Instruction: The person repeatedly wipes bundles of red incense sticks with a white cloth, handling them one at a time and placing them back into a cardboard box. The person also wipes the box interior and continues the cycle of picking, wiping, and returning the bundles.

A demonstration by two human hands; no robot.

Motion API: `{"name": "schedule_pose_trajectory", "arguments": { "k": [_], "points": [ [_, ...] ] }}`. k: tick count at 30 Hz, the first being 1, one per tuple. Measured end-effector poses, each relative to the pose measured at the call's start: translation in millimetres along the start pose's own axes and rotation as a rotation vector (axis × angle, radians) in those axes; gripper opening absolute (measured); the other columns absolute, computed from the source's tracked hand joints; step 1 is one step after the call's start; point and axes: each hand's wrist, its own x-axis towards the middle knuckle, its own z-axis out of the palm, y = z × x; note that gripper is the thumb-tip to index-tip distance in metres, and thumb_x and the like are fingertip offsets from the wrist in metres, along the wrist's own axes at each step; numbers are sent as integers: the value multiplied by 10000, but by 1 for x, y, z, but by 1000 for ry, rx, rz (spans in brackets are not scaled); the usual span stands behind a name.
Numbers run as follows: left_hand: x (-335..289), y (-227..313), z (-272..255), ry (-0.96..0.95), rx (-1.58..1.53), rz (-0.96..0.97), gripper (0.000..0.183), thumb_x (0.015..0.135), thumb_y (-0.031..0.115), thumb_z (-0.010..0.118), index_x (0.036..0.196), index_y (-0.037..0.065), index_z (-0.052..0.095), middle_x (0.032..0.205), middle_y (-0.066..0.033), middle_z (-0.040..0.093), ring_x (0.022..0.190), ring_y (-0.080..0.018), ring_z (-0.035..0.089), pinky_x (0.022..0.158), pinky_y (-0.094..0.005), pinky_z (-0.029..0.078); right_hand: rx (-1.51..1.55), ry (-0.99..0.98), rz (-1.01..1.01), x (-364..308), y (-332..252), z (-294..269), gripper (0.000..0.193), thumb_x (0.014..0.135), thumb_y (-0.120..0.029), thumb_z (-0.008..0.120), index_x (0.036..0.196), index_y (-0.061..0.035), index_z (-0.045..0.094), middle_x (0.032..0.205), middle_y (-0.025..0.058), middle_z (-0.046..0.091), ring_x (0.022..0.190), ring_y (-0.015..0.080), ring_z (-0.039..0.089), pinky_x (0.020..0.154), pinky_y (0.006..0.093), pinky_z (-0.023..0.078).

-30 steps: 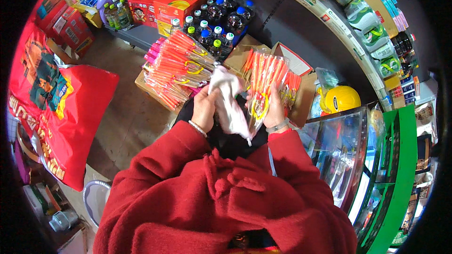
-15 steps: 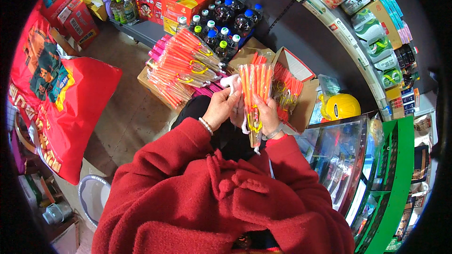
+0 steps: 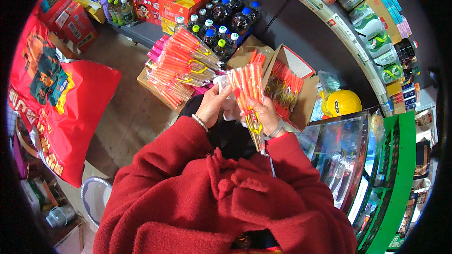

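Note:
My right hand (image 3: 264, 116) is closed round a clear-wrapped bundle of orange-topped sticks (image 3: 246, 82), candles or incense by their look. A yellow tie circles the bundle's thinner tan lower part, and its top leans to the left. On the left, my left hand (image 3: 213, 105) pinches a white cloth (image 3: 228, 95) beside the bundle. Part of the cloth hangs behind the sticks. Beyond my left hand, several similar bundles (image 3: 188, 61) lie piled on a cardboard box (image 3: 157, 88). An open carton (image 3: 307, 101) just past my right hand holds more of these bundles.
Dark drink bottles (image 3: 221, 19) and red cartons (image 3: 186, 1) stand at the back. A yellow hard hat (image 3: 343, 103) sits by a glass case (image 3: 336, 153) on the right. Left are a big red bag (image 3: 84, 108) and a pale basin (image 3: 95, 198). Stocked shelves (image 3: 346, 33) curve along the right.
The bundle's top has tipped to the left in my right hand. My left hand has shifted slightly left with the cloth, away from the bundle.

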Motion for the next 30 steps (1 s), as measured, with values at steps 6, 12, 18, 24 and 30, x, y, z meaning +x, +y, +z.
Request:
{"name": "schedule_pose_trajectory", "arguments": {
  "k": [6, 12, 18, 24, 30],
  "points": [
    [11, -5, -10, -66, -89, -45, 287, 888, 233, 723, 1115, 77, 643, 997, -42, 708, 868, -144, 656, 794, -316, 498, 27, -156, 116, -5, -2, 8, 426, 942, -382, 630, 1134, -6, 576, 879, 137, 682, 691, 209, 703, 598, 337, 605],
    [13, 2, -18, -59, -268, 10, 276, 889, 140, 694, 1145, 63, 628, 1087, -60, 697, 980, -186, 672, 920, -377, 509, 233, -312, 221, -8, -1, 1, 511, 947, -379, 624, 1264, 11, 526, 1060, 186, 678, 881, 268, 714, 686, 381, 615],
    [15, 12, -23, -113, -403, 92, 304, 890, 137, 685, 1179, 69, 615, 1143, -75, 686, 1043, -207, 655, 973, -400, 489, 324, -538, 326, -18, 37, -15, 653, 884, -346, 706, 1347, 23, 432, 1137, 264, 634, 892, 319, 711, 688, 410, 622],
    [21, 5, -29, -139, -355, 118, 344, 907, 172, 680, 1223, 71, 591, 1184, -70, 667, 1071, -197, 640, 977, -411, 481, 286, -443, 278, -26, 52, -5, 513, 943, -252, 642, 1361, -25, 452, 858, 143, 651, 597, 203, 649, 563, 358, 573],
    [19, -1, -28, 131, -397, 151, 274, 953, 139, 610, 1214, 66, 573, 1102, -54, 675, 970, -176, 653, 854, -348, 513, 124, -150, 240, -29, 31, 2, 252, 978, -231, 591, 1155, -63, 528, 661, 2, 489, 427, 68, 420, 433, 273, 437]
  ]
}}
